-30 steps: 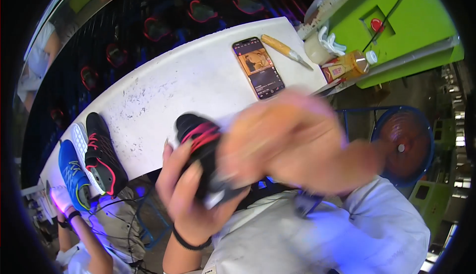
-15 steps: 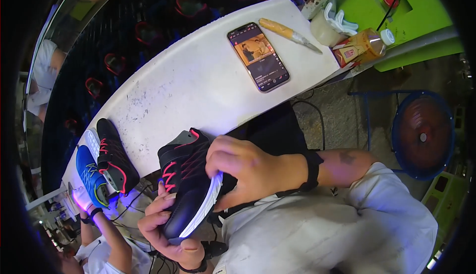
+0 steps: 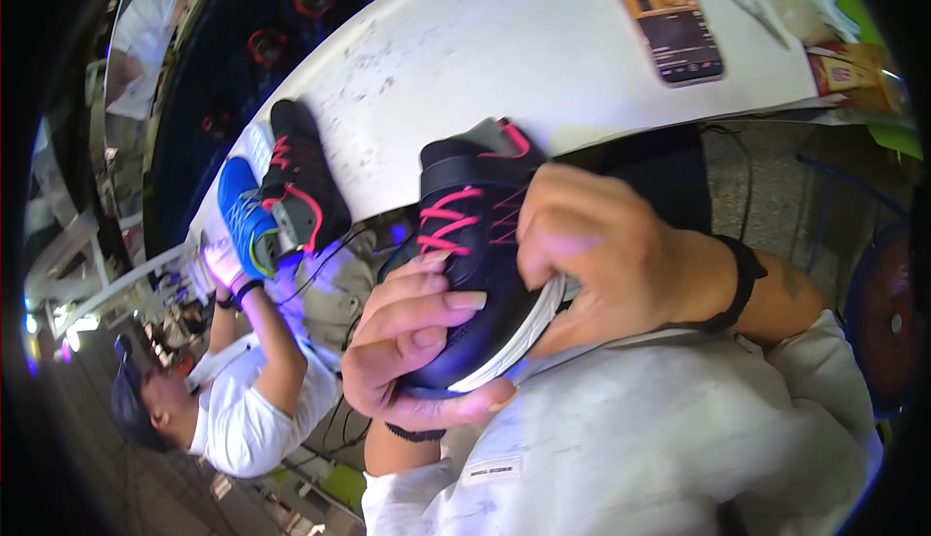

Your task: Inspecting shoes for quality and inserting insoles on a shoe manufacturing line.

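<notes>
Black shoe [image 3: 480, 279] with pink laces [image 3: 451, 221] sits held up between the two hands, heel pointing away, the table [image 3: 436, 41] showing beyond it. A second ago the right hand was a blur sweeping across it; now the right hand [image 3: 611, 250] bends against its side, by the white sole edge [image 3: 514, 345], too smeared for me to tell gripping from pressing. The left hand [image 3: 402, 337] clasps the toe, thumb low. To me, that leaves it steadier, its side within easy reach. Left of both hands lie another black shoe [image 3: 310, 172] and a blue shoe [image 3: 240, 201].
</notes>
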Demonstrator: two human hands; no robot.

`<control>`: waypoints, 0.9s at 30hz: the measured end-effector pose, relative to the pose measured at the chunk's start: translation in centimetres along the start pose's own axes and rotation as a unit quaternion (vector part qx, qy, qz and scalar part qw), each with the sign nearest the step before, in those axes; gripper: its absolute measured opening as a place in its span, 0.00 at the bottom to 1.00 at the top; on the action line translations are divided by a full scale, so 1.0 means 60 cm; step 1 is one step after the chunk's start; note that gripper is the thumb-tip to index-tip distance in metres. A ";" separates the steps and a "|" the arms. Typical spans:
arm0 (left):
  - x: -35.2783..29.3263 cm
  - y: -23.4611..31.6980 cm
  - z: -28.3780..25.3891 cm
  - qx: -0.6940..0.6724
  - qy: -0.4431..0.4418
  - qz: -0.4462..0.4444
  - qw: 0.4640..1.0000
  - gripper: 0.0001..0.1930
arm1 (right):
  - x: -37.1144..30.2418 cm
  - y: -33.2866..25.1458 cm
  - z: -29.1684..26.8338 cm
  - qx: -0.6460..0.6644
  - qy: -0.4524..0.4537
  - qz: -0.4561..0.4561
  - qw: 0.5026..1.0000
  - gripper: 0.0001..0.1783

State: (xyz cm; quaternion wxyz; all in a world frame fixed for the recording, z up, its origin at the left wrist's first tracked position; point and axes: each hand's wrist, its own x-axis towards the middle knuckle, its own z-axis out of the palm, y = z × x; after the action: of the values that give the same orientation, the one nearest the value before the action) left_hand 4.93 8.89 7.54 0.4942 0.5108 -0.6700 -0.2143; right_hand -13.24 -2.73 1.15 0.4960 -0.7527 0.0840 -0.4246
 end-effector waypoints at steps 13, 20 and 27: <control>0.080 0.057 -0.024 0.371 -0.197 -0.051 0.906 0.34 | -0.019 0.033 0.023 -0.020 0.037 0.073 0.996 0.25; 0.093 0.076 -0.016 0.392 -0.209 -0.117 0.888 0.40 | -0.001 0.014 0.026 0.000 0.067 0.025 0.997 0.20; 0.102 0.073 -0.007 0.391 -0.205 -0.124 0.889 0.45 | -0.002 0.013 0.034 -0.037 0.083 -0.082 0.993 0.11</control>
State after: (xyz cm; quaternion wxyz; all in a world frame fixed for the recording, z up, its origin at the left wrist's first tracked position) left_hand 3.31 5.17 13.88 0.0752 0.6865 -0.7171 -0.0946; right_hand -11.61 -1.66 0.13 0.4228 -0.7373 0.0788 -0.5211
